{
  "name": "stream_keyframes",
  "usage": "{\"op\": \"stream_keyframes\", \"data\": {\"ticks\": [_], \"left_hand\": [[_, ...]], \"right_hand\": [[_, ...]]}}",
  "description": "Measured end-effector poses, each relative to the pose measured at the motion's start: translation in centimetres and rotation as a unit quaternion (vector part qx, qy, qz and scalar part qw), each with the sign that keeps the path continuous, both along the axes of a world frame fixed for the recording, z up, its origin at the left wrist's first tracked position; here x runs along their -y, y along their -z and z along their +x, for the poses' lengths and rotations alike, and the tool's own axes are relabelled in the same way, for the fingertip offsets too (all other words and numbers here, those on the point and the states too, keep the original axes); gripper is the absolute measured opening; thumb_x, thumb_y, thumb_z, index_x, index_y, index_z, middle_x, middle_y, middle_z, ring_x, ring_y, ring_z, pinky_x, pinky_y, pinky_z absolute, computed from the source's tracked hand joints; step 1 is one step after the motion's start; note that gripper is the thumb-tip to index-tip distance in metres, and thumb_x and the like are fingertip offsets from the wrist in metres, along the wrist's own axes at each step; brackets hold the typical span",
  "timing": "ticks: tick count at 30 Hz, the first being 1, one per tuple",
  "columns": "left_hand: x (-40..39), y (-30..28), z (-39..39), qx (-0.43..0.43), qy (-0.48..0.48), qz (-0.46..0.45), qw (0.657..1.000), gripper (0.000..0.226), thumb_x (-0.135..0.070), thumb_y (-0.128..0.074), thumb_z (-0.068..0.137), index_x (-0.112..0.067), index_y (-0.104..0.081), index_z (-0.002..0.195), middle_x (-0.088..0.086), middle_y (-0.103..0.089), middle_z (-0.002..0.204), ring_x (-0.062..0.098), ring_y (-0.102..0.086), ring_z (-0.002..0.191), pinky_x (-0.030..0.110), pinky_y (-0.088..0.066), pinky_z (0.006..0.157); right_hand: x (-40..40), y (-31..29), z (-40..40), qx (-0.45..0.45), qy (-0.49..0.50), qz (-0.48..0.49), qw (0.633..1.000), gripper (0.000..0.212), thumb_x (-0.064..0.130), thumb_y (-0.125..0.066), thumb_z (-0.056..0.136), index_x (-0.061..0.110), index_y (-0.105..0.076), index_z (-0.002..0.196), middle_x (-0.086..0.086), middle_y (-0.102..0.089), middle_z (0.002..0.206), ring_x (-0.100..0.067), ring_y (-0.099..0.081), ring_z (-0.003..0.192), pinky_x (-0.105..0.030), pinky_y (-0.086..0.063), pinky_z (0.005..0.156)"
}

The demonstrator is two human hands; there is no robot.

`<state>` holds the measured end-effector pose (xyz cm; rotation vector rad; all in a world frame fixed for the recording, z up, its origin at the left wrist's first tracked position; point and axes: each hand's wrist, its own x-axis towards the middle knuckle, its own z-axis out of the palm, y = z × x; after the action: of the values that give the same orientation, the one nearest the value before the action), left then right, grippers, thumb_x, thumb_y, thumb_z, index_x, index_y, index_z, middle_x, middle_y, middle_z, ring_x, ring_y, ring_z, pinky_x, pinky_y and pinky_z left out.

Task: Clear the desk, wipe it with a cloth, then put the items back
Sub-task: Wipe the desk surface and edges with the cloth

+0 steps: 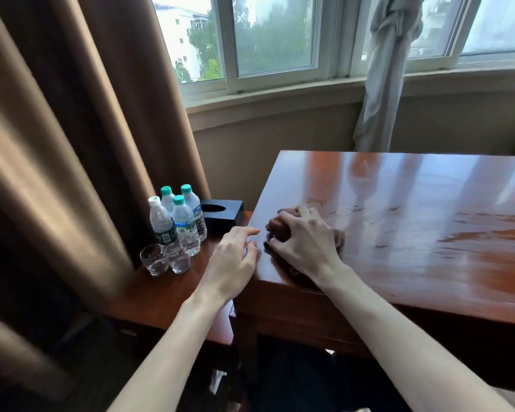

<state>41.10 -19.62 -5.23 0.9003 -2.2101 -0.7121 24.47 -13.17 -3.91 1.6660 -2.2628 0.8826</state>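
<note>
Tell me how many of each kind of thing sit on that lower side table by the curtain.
Water bottles: 4, three with green caps, one with a white cap
Drinking glasses: 2
Black tissue box: 1
Total: 7

We see our right hand (pixel 302 239) gripping a brown cloth (pixel 283 230) near the left corner of the glossy worktop (pixel 414 221). Our left hand (pixel 235 257) rests with relaxed fingers at the worktop's left edge. On the lower side table (pixel 161 298) stand four water bottles (pixel 177 221), two glasses (pixel 165 260) and a black tissue box (pixel 222 214).
</note>
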Motion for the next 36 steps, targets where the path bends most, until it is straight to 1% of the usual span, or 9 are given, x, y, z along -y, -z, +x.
{"op": "stream_keyframes", "data": {"ticks": [2, 4, 6, 8, 14, 19, 25, 30, 36], "left_hand": [[1.1, -0.4, -1.7, 0.005, -0.007, -0.007, 1.0, 0.033, -0.015, -0.048, 0.099, -0.02, -0.061, 0.129, -0.007, -0.059, 0.13, 0.011, -0.052, 0.125, 0.035, -0.046, 0.105], [2.5, -0.9, -3.6, 0.019, -0.016, -0.001, 1.0, 0.034, -0.013, -0.049, 0.098, -0.017, -0.062, 0.13, -0.003, -0.058, 0.132, 0.014, -0.051, 0.126, 0.036, -0.044, 0.106], [4.3, -1.1, -5.7, 0.055, -0.016, 0.002, 0.998, 0.034, -0.014, -0.049, 0.097, -0.015, -0.061, 0.129, 0.001, -0.057, 0.133, 0.019, -0.053, 0.125, 0.034, -0.04, 0.108], [6.2, -0.9, -7.6, 0.106, -0.002, -0.014, 0.994, 0.035, -0.016, -0.047, 0.098, -0.015, -0.059, 0.131, -0.001, -0.054, 0.136, 0.019, -0.05, 0.127, 0.033, -0.039, 0.107], [12.9, 0.1, -13.5, 0.191, 0.016, -0.064, 0.979, 0.042, -0.029, -0.038, 0.104, -0.015, -0.05, 0.142, -0.003, -0.042, 0.153, 0.014, -0.031, 0.144, 0.034, -0.027, 0.119], [15.8, 1.1, -15.9, 0.209, 0.028, -0.044, 0.977, 0.055, -0.041, -0.032, 0.106, -0.023, -0.03, 0.157, -0.01, -0.019, 0.166, 0.005, -0.004, 0.153, 0.03, -0.009, 0.125], [15.5, 1.1, -15.6, 0.196, 0.011, -0.062, 0.978, 0.054, -0.042, -0.033, 0.105, -0.031, -0.027, 0.158, -0.02, -0.013, 0.165, -0.004, 0.003, 0.15, 0.016, 0.0, 0.12], [15.2, 0.9, -15.6, 0.201, 0.015, -0.034, 0.979, 0.054, -0.043, -0.033, 0.104, -0.032, -0.027, 0.157, -0.021, -0.013, 0.165, -0.003, 0.001, 0.151, 0.023, -0.009, 0.122], [14.7, 0.5, -15.5, 0.211, 0.012, -0.017, 0.977, 0.053, -0.041, -0.033, 0.105, -0.029, -0.031, 0.156, -0.014, -0.02, 0.165, 0.003, -0.005, 0.152, 0.033, -0.015, 0.124]], "right_hand": [[-1.5, 0.6, 0.9, -0.011, -0.053, 0.0, 0.999, 0.039, 0.056, -0.061, 0.076, 0.037, -0.069, 0.108, 0.007, -0.061, 0.106, -0.021, -0.058, 0.101, -0.035, -0.05, 0.072], [-1.1, 0.2, -0.4, 0.056, -0.069, 0.024, 0.996, 0.045, 0.061, -0.055, 0.072, 0.039, -0.069, 0.109, 0.011, -0.06, 0.103, -0.017, -0.06, 0.101, -0.035, -0.052, 0.076], [2.1, -0.3, -3.5, 0.073, -0.028, 0.023, 0.997, 0.05, 0.064, -0.051, 0.069, 0.037, -0.071, 0.105, 0.008, -0.06, 0.101, -0.021, -0.061, 0.101, -0.037, -0.052, 0.078], [5.7, -0.3, -6.7, 0.079, 0.015, 0.022, 0.997, 0.039, 0.059, -0.06, 0.073, 0.035, -0.072, 0.101, 0.006, -0.059, 0.1, -0.024, -0.061, 0.101, -0.035, -0.048, 0.076], [14.9, 0.1, -15.0, 0.084, 0.046, 0.032, 0.995, 0.032, 0.052, -0.067, 0.076, 0.035, -0.071, 0.102, 0.005, -0.057, 0.095, -0.027, -0.062, 0.102, -0.036, -0.044, 0.077], [23.5, 0.4, -23.1, 0.067, 0.081, 0.031, 0.994, 0.034, 0.054, -0.067, 0.074, 0.032, -0.07, 0.1, 0.0, -0.059, 0.099, -0.031, -0.063, 0.103, -0.037, -0.045, 0.078], [30.1, -0.5, -28.8, 0.088, 0.123, 0.02, 0.988, 0.03, 0.049, -0.07, 0.075, 0.032, -0.073, 0.099, 0.0, -0.059, 0.099, -0.031, -0.062, 0.103, -0.034, -0.039, 0.077], [27.3, -0.7, -26.3, 0.075, 0.115, 0.042, 0.99, 0.028, 0.051, -0.068, 0.076, 0.03, -0.073, 0.094, 0.004, -0.054, 0.089, -0.03, -0.062, 0.1, -0.034, -0.039, 0.073], [15.8, -1.6, -17.5, 0.037, 0.038, 0.087, 0.995, 0.028, 0.05, -0.066, 0.08, 0.028, -0.073, 0.096, 0.001, -0.065, 0.092, -0.029, -0.065, 0.095, -0.034, -0.043, 0.071]]}}
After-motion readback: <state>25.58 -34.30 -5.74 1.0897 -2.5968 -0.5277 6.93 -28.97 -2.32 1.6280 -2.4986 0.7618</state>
